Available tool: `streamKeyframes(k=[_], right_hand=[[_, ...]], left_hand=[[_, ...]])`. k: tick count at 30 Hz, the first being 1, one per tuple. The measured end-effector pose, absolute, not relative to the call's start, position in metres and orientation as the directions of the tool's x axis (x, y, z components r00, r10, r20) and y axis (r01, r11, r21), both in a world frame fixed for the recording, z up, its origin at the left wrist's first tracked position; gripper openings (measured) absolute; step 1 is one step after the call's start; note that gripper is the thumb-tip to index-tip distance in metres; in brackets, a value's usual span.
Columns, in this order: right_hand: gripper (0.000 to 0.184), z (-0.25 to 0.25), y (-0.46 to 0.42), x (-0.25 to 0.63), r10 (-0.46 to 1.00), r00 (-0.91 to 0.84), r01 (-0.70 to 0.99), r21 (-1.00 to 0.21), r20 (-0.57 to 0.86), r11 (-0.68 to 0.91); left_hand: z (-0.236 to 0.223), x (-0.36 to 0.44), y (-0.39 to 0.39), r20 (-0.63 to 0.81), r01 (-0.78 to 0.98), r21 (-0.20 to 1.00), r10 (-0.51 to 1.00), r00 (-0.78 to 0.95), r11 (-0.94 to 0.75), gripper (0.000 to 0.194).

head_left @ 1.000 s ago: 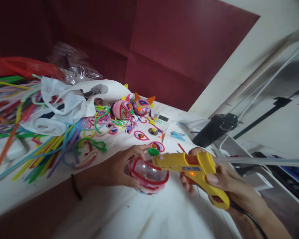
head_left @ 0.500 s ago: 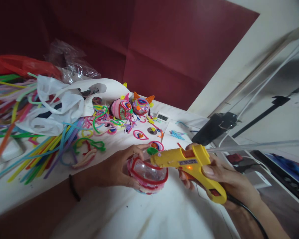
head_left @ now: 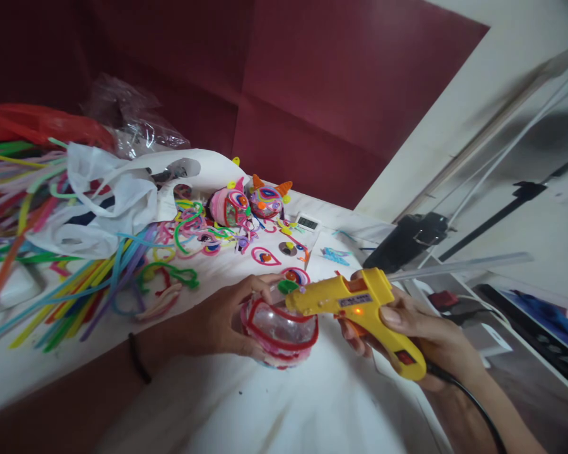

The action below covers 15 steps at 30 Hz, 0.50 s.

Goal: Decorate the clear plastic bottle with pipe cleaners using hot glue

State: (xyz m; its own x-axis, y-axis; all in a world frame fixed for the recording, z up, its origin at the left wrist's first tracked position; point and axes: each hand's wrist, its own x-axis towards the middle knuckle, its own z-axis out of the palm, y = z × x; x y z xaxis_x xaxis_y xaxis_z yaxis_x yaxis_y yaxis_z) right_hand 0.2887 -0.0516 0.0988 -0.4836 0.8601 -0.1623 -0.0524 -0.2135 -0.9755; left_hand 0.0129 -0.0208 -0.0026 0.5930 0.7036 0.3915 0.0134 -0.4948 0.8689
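My left hand (head_left: 231,315) grips a clear round ball (head_left: 281,326) trimmed with red and pink pipe cleaners, thumb below and fingers on its far side. A green oval piece (head_left: 288,286) sits at its upper edge. In my right hand (head_left: 416,321) is a yellow glue gun (head_left: 360,306), fingers wrapped round the handle, its orange light lit. Its nozzle points left at the ball's top rim; whether it touches is hard to make out. A clear glue stick (head_left: 464,267) sticks out of the gun's back.
Bundles of coloured pipe cleaners (head_left: 80,296) and a white cloth-like bag (head_left: 108,195) lie on the left. Two decorated balls (head_left: 267,200) stand at the back, near eye-shaped pieces (head_left: 266,256) and a small digital display (head_left: 307,222). A black cord (head_left: 473,397) trails from the gun.
The glue gun has tilted slightly, its rear end and glue stick shifting a little left. My left hand and the ball stay nearly still.
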Motion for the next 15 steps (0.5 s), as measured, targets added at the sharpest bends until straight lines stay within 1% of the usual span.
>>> streamKeyframes(k=[5,10,15], right_hand=[[0.039,0.0987,-0.0515,0.2891,0.874,-0.454,-0.048,-0.974,-0.175,-0.220],[0.042,0.1000,-0.0529,0.2891,0.879,-0.438,-0.072,-0.968,-0.187,-0.242],[0.045,0.1005,-0.0544,0.2897,0.885,-0.431,-0.083,-0.969,-0.176,-0.234]], left_hand=[[-0.0022,0.0130,-0.0207,0.366,0.034,0.878,0.717,0.592,-0.477,0.058],[-0.0029,0.0135,-0.0209,0.382,-0.015,0.888,0.718,0.582,-0.460,0.057],[-0.0006,0.0140,-0.0217,0.367,0.024,0.885,0.730,0.577,-0.465,0.057]])
